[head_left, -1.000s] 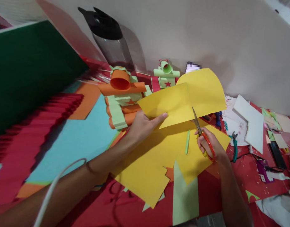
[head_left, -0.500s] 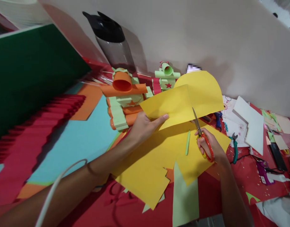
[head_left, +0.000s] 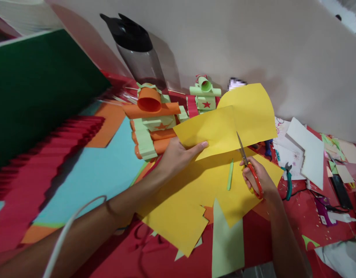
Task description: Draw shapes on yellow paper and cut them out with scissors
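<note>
My left hand (head_left: 178, 152) pinches a sheet of yellow paper (head_left: 206, 131) near its left end, thumb on top. A slit runs up the sheet, and its right-hand part (head_left: 250, 112) bends upward and back. In my right hand (head_left: 257, 175) are scissors (head_left: 252, 173) with red-orange handles, their blades pointing up at the lower edge by the slit. Whether the blades are fully closed is hard to see. More yellow paper (head_left: 178, 212) lies beneath both hands. On it rests a thin light-green paper roll (head_left: 230, 175).
Orange and green paper models (head_left: 154, 119) stand behind my left hand, near a dark-lidded jug (head_left: 137, 42). Red pleated paper (head_left: 50, 170) and a dark green board (head_left: 41, 88) are at left. Teal-handled pliers (head_left: 288, 180) and white board pieces (head_left: 309, 152) lie at right.
The sheet's right-hand part has shifted slightly right and changed its bend, its top now less rounded. My hands and the scissors stay almost in place.
</note>
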`<state>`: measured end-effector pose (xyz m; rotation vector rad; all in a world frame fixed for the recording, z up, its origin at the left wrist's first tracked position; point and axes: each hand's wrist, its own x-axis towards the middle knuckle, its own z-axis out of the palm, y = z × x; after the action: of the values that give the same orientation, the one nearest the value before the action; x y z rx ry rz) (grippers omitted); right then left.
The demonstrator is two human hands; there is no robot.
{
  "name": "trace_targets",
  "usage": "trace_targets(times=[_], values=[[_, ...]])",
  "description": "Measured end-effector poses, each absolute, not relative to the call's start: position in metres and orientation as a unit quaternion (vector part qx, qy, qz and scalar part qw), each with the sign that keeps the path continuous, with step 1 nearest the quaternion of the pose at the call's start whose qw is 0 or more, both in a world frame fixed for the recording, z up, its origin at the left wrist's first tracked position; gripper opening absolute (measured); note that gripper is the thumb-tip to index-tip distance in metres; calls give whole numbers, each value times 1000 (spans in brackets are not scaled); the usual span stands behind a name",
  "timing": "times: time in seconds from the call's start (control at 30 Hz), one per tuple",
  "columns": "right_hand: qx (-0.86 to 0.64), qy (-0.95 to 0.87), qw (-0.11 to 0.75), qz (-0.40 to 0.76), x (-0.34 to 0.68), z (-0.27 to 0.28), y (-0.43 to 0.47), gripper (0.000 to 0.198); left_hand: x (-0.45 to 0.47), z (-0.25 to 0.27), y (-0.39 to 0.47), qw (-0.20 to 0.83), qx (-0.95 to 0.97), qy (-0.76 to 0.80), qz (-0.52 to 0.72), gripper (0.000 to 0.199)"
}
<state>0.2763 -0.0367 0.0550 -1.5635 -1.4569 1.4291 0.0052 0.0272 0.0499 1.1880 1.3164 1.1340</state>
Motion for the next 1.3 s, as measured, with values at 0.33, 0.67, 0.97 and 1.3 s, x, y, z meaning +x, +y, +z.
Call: trace_targets(times=[0.33,0.67,0.97,1.3], values=[[-596,-529,280,535,273,57,-36,42,6,47,27,489,499,532,478,29],[-587,-571,264,510,278,56,-36,44,6,43,27,501,508,530,458,43],[-593,-529,292,531,274,57,-36,42,5,42,25,521,505,514,457,41],[-589,-548,283,522,276,57,-35,46,6,44,25,533,499,516,448,51]])
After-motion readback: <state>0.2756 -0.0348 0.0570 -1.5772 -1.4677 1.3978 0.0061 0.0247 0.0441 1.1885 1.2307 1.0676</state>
